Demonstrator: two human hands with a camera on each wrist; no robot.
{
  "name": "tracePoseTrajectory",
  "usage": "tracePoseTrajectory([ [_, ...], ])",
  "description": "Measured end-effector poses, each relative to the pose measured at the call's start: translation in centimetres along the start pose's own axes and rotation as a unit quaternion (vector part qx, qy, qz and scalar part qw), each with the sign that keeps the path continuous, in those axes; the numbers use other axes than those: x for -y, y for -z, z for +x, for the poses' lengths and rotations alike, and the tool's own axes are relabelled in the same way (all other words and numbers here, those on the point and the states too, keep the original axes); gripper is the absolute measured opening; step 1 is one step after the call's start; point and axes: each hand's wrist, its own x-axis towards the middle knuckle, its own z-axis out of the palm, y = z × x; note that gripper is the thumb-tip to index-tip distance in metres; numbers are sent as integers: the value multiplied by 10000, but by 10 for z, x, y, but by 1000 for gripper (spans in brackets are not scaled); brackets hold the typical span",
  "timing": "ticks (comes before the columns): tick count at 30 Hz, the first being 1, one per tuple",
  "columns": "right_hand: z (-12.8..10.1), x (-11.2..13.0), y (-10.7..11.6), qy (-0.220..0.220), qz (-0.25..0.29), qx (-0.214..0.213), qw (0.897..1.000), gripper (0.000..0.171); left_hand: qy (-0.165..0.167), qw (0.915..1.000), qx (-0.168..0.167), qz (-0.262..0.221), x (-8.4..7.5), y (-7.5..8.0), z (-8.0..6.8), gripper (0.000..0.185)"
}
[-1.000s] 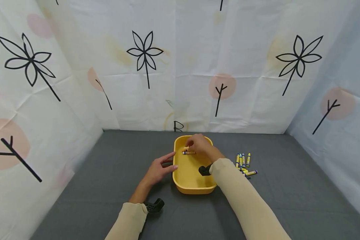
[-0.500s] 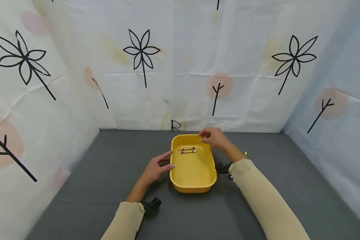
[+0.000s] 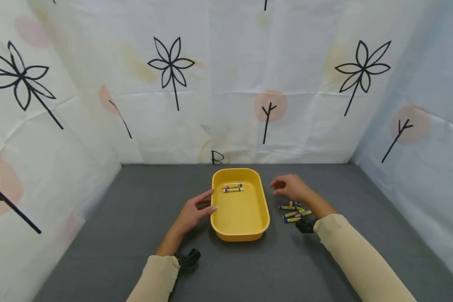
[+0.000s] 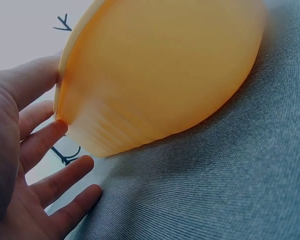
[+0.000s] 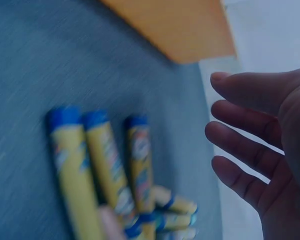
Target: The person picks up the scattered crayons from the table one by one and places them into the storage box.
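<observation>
A yellow oblong tub (image 3: 239,216) stands in the middle of the table. Two crayons (image 3: 233,190) in yellow wrappers lie side by side near its far end. At the tub's left side, my left hand (image 3: 190,216) touches the rim with thumb and fingertips; in the left wrist view the fingers are spread against the tub wall (image 4: 160,65). To the right of the tub, my right hand (image 3: 294,188) hovers with relaxed fingers, nothing between them. Under and in front of it lie several loose crayons (image 3: 292,214), yellow with blue ends, seen closer in the right wrist view as crayons (image 5: 110,165).
Dark grey cloth (image 3: 226,272) covers the table. White printed sheets (image 3: 234,126) rise behind it and along both sides. Each wrist wears a black strap-on device, such as the left wrist device (image 3: 188,257).
My right hand has left the far end of the tub and moved right, past the rim, towards the loose crayons. The two crayons stay in the tub. My left hand keeps its place.
</observation>
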Motion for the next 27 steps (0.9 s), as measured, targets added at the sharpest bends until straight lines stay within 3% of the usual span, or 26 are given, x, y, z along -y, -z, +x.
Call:
tracePoseTrajectory([
  [8, -21, -14, 0, 414, 71, 315, 9986, 23, -54, 10000, -62, 42, 2, 2, 2, 62],
  [13, -27, -22, -2, 137, -98, 496, 9986, 16, 3, 10000, -50, 35, 3, 1, 1, 61],
  [22, -31, -28, -10, 163, -348, 666, 9970, 11, 92, 10000, -30, 6, 3, 0, 1, 63],
  [27, -33, -29, -10, 205, -453, 599, 9970, 6, 174, 9998, 103, -17, -9, 0, -2, 62],
])
